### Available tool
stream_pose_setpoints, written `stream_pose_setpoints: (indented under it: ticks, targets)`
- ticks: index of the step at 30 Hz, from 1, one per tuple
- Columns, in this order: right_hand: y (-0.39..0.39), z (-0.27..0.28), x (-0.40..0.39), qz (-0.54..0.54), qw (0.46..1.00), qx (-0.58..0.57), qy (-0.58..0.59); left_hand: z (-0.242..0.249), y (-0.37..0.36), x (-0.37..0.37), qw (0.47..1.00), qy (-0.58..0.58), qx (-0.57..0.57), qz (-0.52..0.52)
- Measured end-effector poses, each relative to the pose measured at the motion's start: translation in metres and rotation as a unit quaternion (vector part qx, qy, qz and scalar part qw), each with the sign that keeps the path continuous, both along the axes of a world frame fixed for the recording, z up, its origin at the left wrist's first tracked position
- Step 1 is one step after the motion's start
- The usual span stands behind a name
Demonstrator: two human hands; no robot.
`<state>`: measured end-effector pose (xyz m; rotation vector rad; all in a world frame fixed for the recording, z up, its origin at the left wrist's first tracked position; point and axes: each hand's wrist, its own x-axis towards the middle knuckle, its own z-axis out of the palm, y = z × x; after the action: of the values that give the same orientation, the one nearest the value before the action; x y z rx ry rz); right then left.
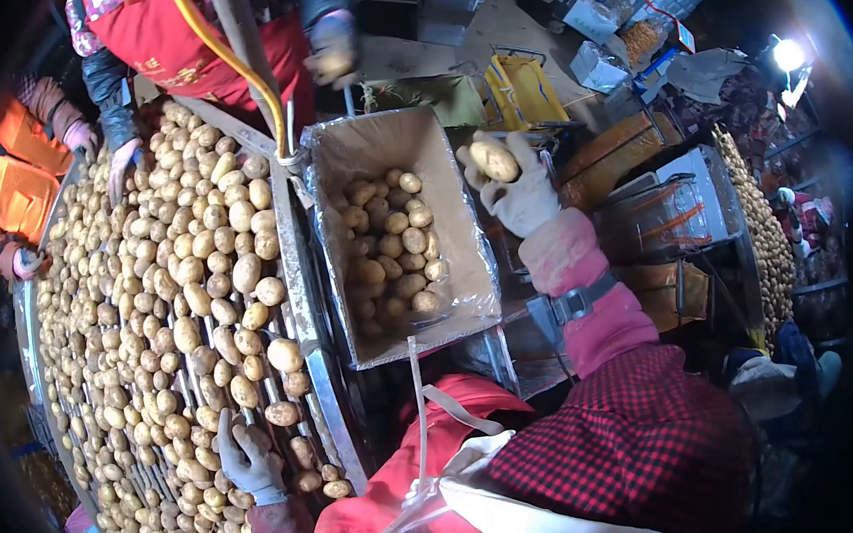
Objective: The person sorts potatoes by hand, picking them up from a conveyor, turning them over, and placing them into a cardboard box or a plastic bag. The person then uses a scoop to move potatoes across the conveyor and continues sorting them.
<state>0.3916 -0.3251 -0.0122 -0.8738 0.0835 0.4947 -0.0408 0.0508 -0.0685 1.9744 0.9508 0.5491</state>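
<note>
Your right hand (521, 192) is clamped on a potato (494, 161) beside the box (467, 264) | your left hand (251, 461), fingers apart, is over potatoes (197, 298) covering the conveyor (327, 389) | rollers (186, 383) show in gaps | dim room, bright lamp (788, 54), people (193, 42) opposite.

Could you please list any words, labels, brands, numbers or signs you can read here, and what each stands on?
No text can be read for certain.
Co-worker's red apron: pale yellowish lettering, too small and blurred to read.
I can make out no other legible text.
</note>
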Motion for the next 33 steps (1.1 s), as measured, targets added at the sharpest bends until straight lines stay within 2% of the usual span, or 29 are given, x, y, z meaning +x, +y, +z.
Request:
stream_pose_setpoints:
  ticks: [2, 3, 5, 7, 9, 10, 11, 13, 15, 17, 18, 19, 21, 22, 23, 24, 25, 26, 27, 28, 29, 31, 33]
  targets:
    - [0.017, -0.009, -0.019, -0.006, 0.994, -0.098, -0.047, 0.006, -0.002, 0.005, 0.999, -0.003, 0.035, -0.007]
    - [0.026, -0.001, -0.026, 0.001, 0.994, -0.096, -0.045, 0.003, -0.002, 0.003, 0.999, -0.002, 0.038, -0.012]
    - [0.039, 0.012, -0.042, 0.022, 0.992, -0.112, 0.058, -0.003, 0.0, 0.003, 1.0, -0.011, -0.004, 0.007]
    - [0.041, 0.003, -0.056, 0.047, 0.987, -0.133, 0.075, 0.013, -0.007, 0.01, 0.995, 0.004, 0.099, -0.025]
    - [0.044, -0.002, -0.075, 0.144, 0.972, -0.174, 0.066, 0.007, -0.003, 0.007, 0.995, -0.001, 0.096, -0.025]
    - [0.048, -0.014, -0.086, 0.116, 0.966, -0.225, 0.05, 0.004, -0.004, 0.007, 0.996, -0.008, 0.082, -0.017]
    - [0.047, -0.029, -0.089, 0.12, 0.965, -0.226, 0.051, 0.002, -0.004, 0.007, 0.998, -0.016, 0.067, -0.01]
    - [0.05, -0.042, -0.093, 0.189, 0.96, -0.152, 0.139, 0.011, -0.007, 0.011, 0.996, -0.007, 0.086, -0.014]
    - [0.06, -0.049, -0.09, 0.167, 0.951, -0.199, 0.165, 0.014, -0.008, 0.01, 0.994, -0.001, 0.105, -0.022]
    - [0.069, -0.051, -0.084, 0.081, 0.972, -0.121, 0.182, 0.014, -0.008, 0.012, 0.993, -0.004, 0.118, -0.022]
    - [0.062, -0.048, -0.069, 0.091, 0.97, -0.095, 0.205, 0.008, -0.006, 0.017, 0.992, -0.014, 0.123, -0.02]
    - [0.07, -0.059, -0.065, 0.043, 0.975, -0.107, 0.188, 0.005, -0.008, 0.01, 0.991, -0.024, 0.128, -0.018]
    - [0.085, -0.079, -0.054, -0.049, 0.978, -0.137, 0.147, -0.005, -0.003, 0.001, 0.979, 0.04, 0.195, -0.05]
    - [0.082, -0.121, -0.046, 0.071, 0.983, 0.079, 0.152, -0.012, -0.004, -0.002, 0.989, 0.013, 0.145, -0.031]
    - [0.084, -0.123, -0.054, 0.146, 0.965, 0.154, 0.151, -0.007, -0.006, 0.006, 0.995, -0.008, 0.094, -0.015]
    - [0.085, -0.122, -0.063, 0.225, 0.938, 0.218, 0.148, 0.026, -0.018, 0.016, 0.997, 0.007, 0.067, -0.027]
    - [0.094, -0.133, -0.072, 0.225, 0.908, 0.276, 0.219, 0.057, -0.033, 0.018, 0.998, 0.028, 0.041, -0.037]
    - [0.103, -0.145, -0.081, 0.221, 0.871, 0.327, 0.293, 0.061, -0.039, 0.02, 0.999, 0.007, 0.017, -0.04]
    - [0.11, -0.113, -0.099, 0.249, 0.944, 0.162, 0.145, 0.061, -0.039, 0.018, 0.999, -0.012, -0.008, -0.04]
    - [0.123, -0.075, -0.12, 0.188, 0.972, 0.016, 0.139, 0.061, -0.037, 0.016, 0.998, 0.029, 0.035, -0.044]
    - [0.134, -0.051, -0.135, 0.124, 0.974, -0.13, 0.136, 0.054, -0.034, 0.011, 0.998, 0.012, 0.039, -0.054]
    - [0.153, -0.067, -0.144, 0.182, 0.978, -0.048, 0.092, 0.04, -0.02, 0.007, 0.993, 0.038, 0.076, -0.078]
    - [0.172, -0.034, -0.175, 0.229, 0.968, -0.095, 0.037, 0.043, -0.024, 0.011, 0.993, 0.034, 0.088, -0.077]
